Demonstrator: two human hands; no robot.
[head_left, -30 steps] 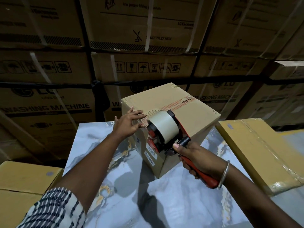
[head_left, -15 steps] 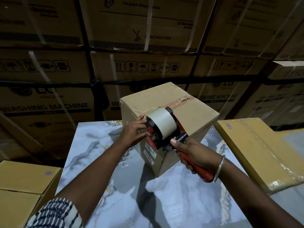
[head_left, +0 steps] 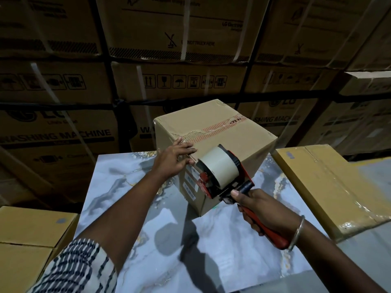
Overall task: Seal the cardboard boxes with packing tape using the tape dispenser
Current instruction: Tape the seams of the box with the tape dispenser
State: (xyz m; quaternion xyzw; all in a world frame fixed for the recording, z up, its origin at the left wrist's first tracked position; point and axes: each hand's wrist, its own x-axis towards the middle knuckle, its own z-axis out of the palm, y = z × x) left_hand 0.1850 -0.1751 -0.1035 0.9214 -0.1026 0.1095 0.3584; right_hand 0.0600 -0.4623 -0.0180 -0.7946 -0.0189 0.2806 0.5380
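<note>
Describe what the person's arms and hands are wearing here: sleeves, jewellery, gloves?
No gloves: both the left hand and the right hand are bare. The left arm has a short sleeve, white with a dark striped or dashed print, ending above the elbow. The right wrist carries a thin silver-coloured metal bangle; no sleeve shows on that arm. No rings visible.

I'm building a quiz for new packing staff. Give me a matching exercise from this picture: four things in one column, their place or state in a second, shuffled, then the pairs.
Things
1. left hand
2. right hand
3. tape roll
4. flat yellow box

Place or state
A. lies on the table's right side
B. grips the red handle
C. fingers rest on the cardboard box's top edge
D. sits in the tape dispenser

Pairs: 1-C, 2-B, 3-D, 4-A
</note>
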